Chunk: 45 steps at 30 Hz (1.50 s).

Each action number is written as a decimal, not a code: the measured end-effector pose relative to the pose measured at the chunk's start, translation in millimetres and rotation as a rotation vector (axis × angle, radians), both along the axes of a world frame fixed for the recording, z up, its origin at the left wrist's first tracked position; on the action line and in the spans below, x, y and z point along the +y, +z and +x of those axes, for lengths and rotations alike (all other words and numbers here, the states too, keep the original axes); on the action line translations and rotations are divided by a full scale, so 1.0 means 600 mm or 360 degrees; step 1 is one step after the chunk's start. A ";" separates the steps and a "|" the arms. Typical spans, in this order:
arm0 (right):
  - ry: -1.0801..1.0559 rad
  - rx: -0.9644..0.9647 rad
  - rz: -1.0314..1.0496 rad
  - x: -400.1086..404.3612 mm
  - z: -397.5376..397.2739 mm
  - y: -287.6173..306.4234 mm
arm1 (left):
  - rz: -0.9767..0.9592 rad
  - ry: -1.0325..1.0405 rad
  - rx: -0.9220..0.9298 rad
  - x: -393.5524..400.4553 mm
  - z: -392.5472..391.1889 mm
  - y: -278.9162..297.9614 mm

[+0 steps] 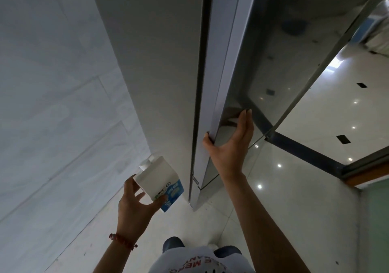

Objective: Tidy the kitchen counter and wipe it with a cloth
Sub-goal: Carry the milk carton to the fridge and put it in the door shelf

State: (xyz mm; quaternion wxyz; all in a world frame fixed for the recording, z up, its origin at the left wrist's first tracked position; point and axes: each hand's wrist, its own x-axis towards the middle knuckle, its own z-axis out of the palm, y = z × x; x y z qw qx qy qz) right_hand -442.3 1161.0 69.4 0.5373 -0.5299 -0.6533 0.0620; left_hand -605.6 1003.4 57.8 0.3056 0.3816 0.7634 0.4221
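Milk carton is showing blue-panel print near its lower edge, white letters, too blurred and tilted to read. A small round logo is sitting on its white face, also unreadable. Shirt at bottom edge is showing red upside-down letters, partly cut off, something like "ME" and "AN"; full words can't be made out.

The picture is dim and cool-toned, with soft detail throughout. Small ceiling lamps reflect as bright white dots on the glossy pale tiled floor, and a window glares at upper right. The dark glassy door panel mirrors blurred shapes. Wide-angle distortion bends straight edges towards the frame's borders.
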 end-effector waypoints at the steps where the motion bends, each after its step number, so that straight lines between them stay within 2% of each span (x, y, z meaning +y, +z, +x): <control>1: -0.0002 -0.0005 0.0006 0.000 0.001 0.000 | -0.0003 0.0000 -0.0002 0.000 0.002 0.000; 9: 0.0017 -0.0026 -0.0011 -0.012 0.016 0.006 | -0.0031 -0.0053 -0.0001 -0.012 0.007 0.011; 15: 0.0117 -0.0039 -0.0201 -0.080 0.133 0.005 | -0.0020 -0.0168 -0.0048 -0.006 0.016 0.012; 18: -0.0010 0.0045 -0.0248 -0.132 0.181 0.003 | -0.0038 -0.0353 -0.0049 0.008 0.037 0.012; 21: -0.0278 0.0244 -0.0245 -0.180 0.214 -0.003 | -0.0012 -0.0548 -0.0099 0.026 0.068 0.023; 25: -0.0689 0.0457 -0.0061 -0.221 0.239 0.009 | 0.0016 -0.0830 -0.0059 0.044 0.112 0.041; 30: -0.0987 0.0415 -0.0105 -0.219 0.313 0.032 | 0.0094 -0.1101 -0.0061 0.073 0.161 0.068; 36: -0.1106 0.0422 -0.0095 -0.185 0.446 0.040 | 0.0404 -0.1298 -0.0148 0.139 0.240 0.112; 38: -0.1103 0.0434 -0.0067 -0.174 0.491 0.041 | 0.0462 -0.1334 -0.0258 0.169 0.271 0.117; 42: -0.1071 0.0445 -0.0093 -0.151 0.575 0.043 | 0.0575 -0.1328 -0.0443 0.229 0.368 0.123; 45: -0.1105 0.0485 -0.0132 -0.128 0.629 0.045 | 0.0692 -0.1329 -0.0461 0.262 0.455 0.130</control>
